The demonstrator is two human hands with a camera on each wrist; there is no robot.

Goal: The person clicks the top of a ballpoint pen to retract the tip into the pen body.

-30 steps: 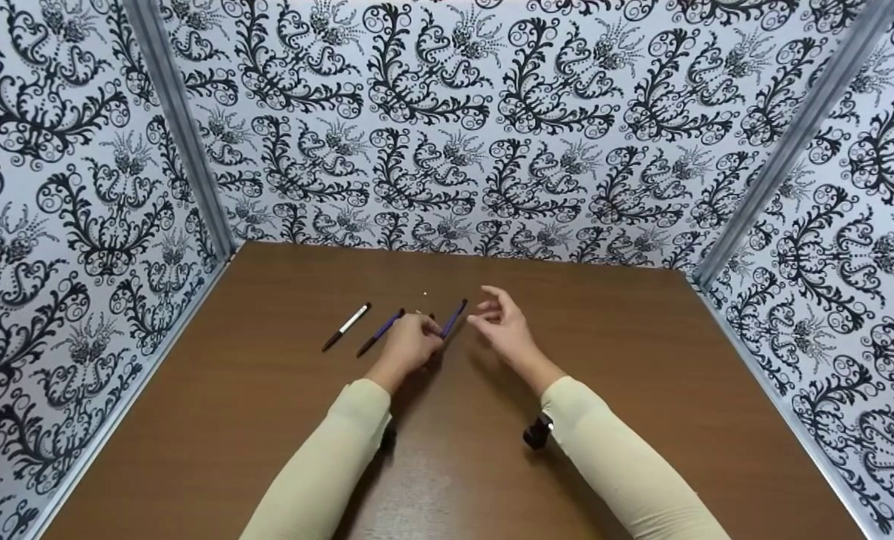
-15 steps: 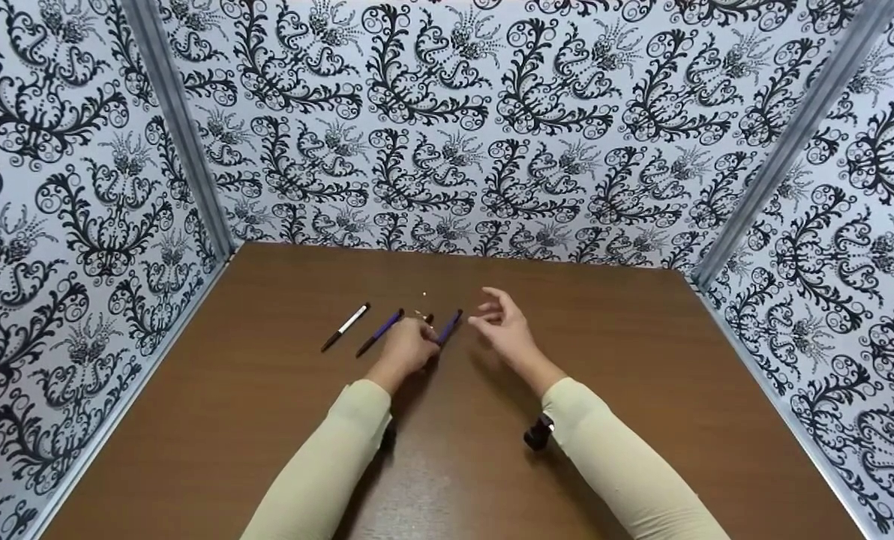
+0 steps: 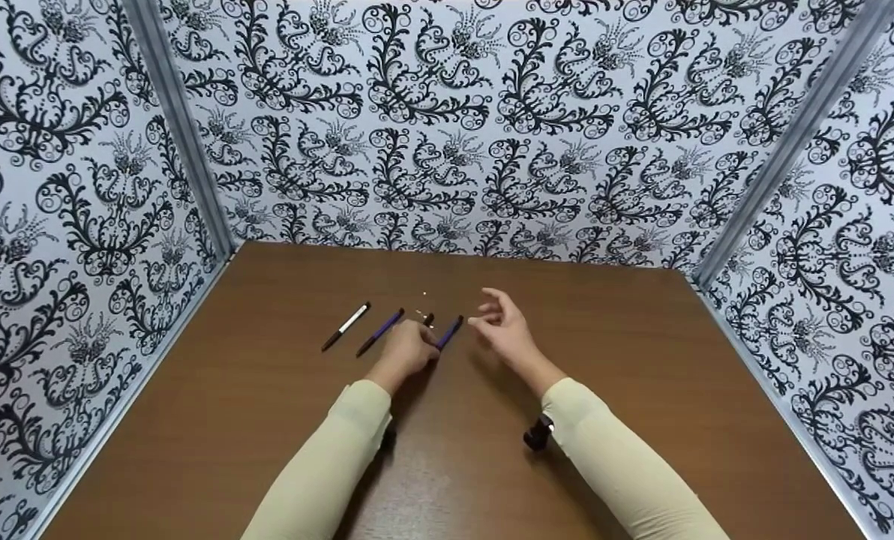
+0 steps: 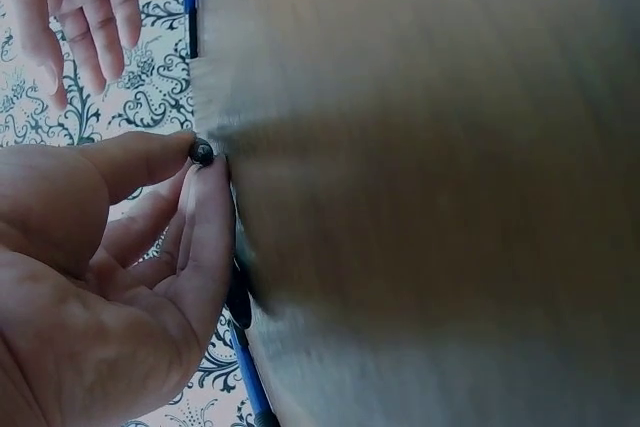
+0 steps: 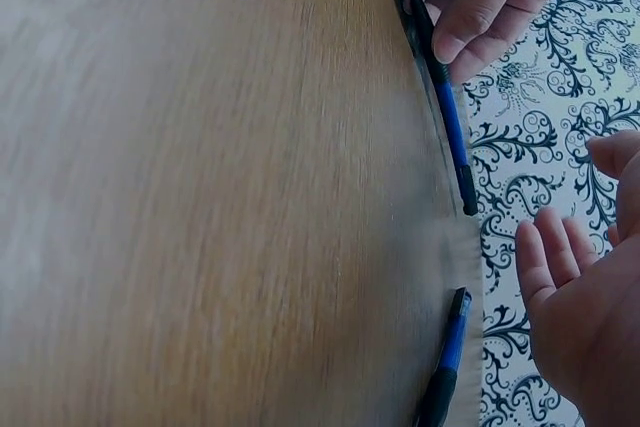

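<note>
Left hand (image 3: pixel 406 351) pinching near pen (image 3: pixel 448 333) by its dark end; light, stiff, slick, so best gripped mid-barrel. Right hand (image 3: pixel 505 328) just beside, fingers loosely spread, holding nothing.

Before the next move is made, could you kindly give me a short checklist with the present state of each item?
1. Left hand grips the blue pen: ok.
2. Right hand is open, holding nothing: ok.
3. Second blue pen lies apart on the table, untouched: ok.
4. White pen lies flat farther left, out of the way: ok.
5. Held pen's tip on the table or lifted: cannot tell.
6. Small bits beyond the left hand, what they are: cannot tell.
</note>
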